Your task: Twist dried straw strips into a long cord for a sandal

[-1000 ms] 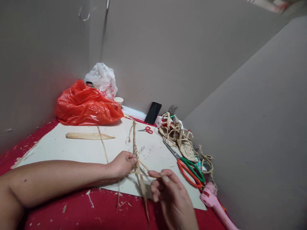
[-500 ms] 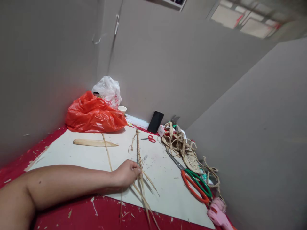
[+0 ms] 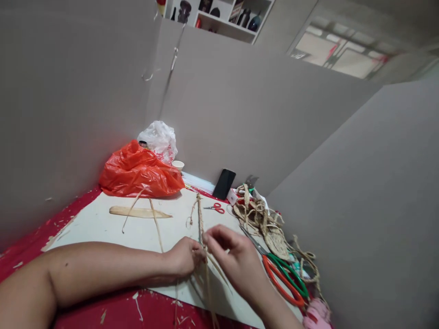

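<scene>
A narrow braid of dry, straw-coloured strands point(image 3: 200, 218) runs up the white sheet point(image 3: 92, 228), its loose strand ends trailing toward me. My left hand point(image 3: 187, 257) is closed in a pinch on the lower part of this braid. From the right, my right hand point(image 3: 236, 256) reaches in with thumb and forefinger brought together beside the braid, just above my left fingers. Whatever lies between those right fingertips is too small to make out. To the left, a flat pale strip point(image 3: 137, 212) has two thin strands lying across it.
Small red-handled scissors point(image 3: 216, 208) lie beyond my hands. Large scissors with orange and green handles point(image 3: 283, 278) lie at right, near a heap of braided cord point(image 3: 262, 214) and a pink tool point(image 3: 317, 314). Behind stand a phone point(image 3: 224, 184), a red bag point(image 3: 140, 171) and a cup point(image 3: 178, 165).
My right hand has come into view from the lower right and reached the braid. A second thin strand now lies across the flat strip. My left hand keeps its pinch.
</scene>
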Available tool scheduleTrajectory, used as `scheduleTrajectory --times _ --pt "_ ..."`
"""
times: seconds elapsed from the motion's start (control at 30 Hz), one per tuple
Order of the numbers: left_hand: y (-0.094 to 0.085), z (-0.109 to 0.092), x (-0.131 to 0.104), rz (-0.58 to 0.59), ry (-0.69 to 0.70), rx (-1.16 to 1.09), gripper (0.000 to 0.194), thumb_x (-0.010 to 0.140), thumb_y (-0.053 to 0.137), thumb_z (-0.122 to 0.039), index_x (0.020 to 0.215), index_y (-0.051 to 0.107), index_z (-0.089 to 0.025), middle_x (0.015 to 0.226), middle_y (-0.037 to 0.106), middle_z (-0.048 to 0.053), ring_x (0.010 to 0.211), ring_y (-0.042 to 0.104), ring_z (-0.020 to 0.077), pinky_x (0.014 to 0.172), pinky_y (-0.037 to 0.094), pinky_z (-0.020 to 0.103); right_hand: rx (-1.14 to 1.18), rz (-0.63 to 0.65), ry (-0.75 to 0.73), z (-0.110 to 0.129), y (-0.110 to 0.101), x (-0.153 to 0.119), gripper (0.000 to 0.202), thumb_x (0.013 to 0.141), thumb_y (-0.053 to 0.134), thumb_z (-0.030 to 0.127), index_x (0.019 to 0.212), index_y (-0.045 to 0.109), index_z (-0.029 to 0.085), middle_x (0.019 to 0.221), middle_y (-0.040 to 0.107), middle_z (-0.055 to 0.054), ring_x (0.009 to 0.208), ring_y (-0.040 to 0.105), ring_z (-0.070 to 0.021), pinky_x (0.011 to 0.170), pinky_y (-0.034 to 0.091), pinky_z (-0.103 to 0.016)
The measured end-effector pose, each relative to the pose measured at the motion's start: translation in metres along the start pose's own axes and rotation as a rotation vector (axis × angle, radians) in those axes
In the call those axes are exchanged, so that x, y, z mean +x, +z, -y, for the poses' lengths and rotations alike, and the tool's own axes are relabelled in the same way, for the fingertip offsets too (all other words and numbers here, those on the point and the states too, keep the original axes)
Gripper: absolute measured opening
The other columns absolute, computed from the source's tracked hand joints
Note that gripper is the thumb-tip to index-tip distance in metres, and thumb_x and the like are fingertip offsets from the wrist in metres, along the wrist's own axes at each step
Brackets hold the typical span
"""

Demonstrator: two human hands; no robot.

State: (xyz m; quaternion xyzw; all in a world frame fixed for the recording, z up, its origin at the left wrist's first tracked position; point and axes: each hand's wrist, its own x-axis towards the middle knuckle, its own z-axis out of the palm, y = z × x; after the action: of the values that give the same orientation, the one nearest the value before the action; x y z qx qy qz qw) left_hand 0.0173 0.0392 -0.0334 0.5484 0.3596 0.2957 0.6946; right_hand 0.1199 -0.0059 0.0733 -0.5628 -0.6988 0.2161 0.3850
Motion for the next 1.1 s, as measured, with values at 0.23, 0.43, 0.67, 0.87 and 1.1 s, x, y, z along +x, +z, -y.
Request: scheduleTrajectory --times 0.23,0.43,0.67,0.87,1.1 --pt "0.001 -0.004 0.000 -0.028 -0.029 0.082 0.022 0.069 0.052 -0.035 0.061 0.052 -0.015 0.051 0.045 -0.004 0.049 0.037 0.0086 0.052 0.028 0.023 -0.316 0.120 0.115 -0.047 0.027 -0.068 0.010 0.073 0.065 0.030 0.073 0.062 0.021 0.064 0.064 -0.002 0.055 0.055 -0.0170 0.053 0.036 -0.025" --pt "-0.001 -0.001 0.003 -0.001 -0.062 0.021 0.030 0.069 0.055 -0.044 0.066 0.054 -0.015 0.047 0.046 -0.005 0.045 0.037 0.0080 0.049 0.028 0.022 -0.019 0.116 0.159 -0.048 0.032 -0.067 0.017 0.088 0.047 0.027 0.087 0.062 0.020 0.076 0.067 -0.004 0.067 0.059 -0.0178 0.064 0.043 -0.025" --pt "-0.001 -0.006 0.001 0.031 -0.051 0.088 0.033 0.074 0.051 -0.044 0.054 0.046 -0.018 0.041 0.040 -0.006 0.039 0.029 0.0059 0.045 0.023 0.022 0.120 -0.071 0.257 -0.066 0.012 -0.081 0.025 0.088 0.051 0.033 0.097 0.069 0.018 0.087 0.070 -0.007 0.082 0.063 -0.0213 0.074 0.047 -0.026" --pt "-0.001 -0.011 -0.001 0.060 -0.064 0.092 0.036 0.076 0.050 -0.042 0.051 0.044 -0.018 0.039 0.038 -0.006 0.037 0.026 0.0056 0.043 0.019 0.022 0.096 -0.162 0.181 -0.069 0.012 -0.080 0.024 0.086 0.054 0.031 0.097 0.072 0.021 0.092 0.072 -0.008 0.083 0.065 -0.0213 0.074 0.049 -0.026" --pt "-0.003 -0.014 -0.001 0.090 -0.052 0.153 0.041 0.079 0.048 -0.045 0.049 0.047 -0.017 0.036 0.033 -0.007 0.037 0.021 0.0060 0.043 0.015 0.024 0.054 -0.200 0.287 -0.069 0.015 -0.062 0.024 0.084 0.055 0.034 0.074 0.068 0.017 0.067 0.067 -0.003 0.061 0.058 -0.0151 0.058 0.044 -0.021"
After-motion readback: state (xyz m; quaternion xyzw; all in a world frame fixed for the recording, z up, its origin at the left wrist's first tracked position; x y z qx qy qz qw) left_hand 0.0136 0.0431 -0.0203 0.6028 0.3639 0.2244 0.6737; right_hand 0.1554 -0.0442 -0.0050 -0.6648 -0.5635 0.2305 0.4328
